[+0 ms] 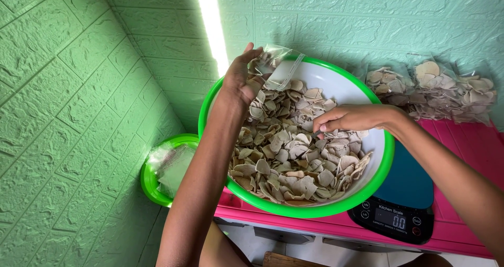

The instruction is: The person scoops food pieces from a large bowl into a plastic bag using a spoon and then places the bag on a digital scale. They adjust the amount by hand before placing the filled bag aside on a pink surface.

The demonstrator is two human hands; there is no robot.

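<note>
Green embossed wall panels fill the corner all around, a bright light strip [212,25] running up the seam, and below them sits a pink table [472,146]. On it, the big one: a wide white basin with a green rim [341,86], heaped with pale, curled chips [289,162]. Partly under the basin's right edge there's a dark kitchen scale [401,209], display lit. Over by the wall on the right, a row of filled clear packets [436,91] of the same chips, lined up along the back of the table. Down at the left, lower than the table, a smaller green-rimmed bowl [149,185] holds what look like empty clear bags, though the glare makes that hard to confirm. Now the hands: the left hand [239,78] is raised over the basin's far-left rim, fingers wrapped around a small clear plastic bag [275,65] already holding some chips, its mouth open toward the pile. The right hand [352,119] is low over the middle of the heap, fingers pinched together on chips at the surface.
</note>
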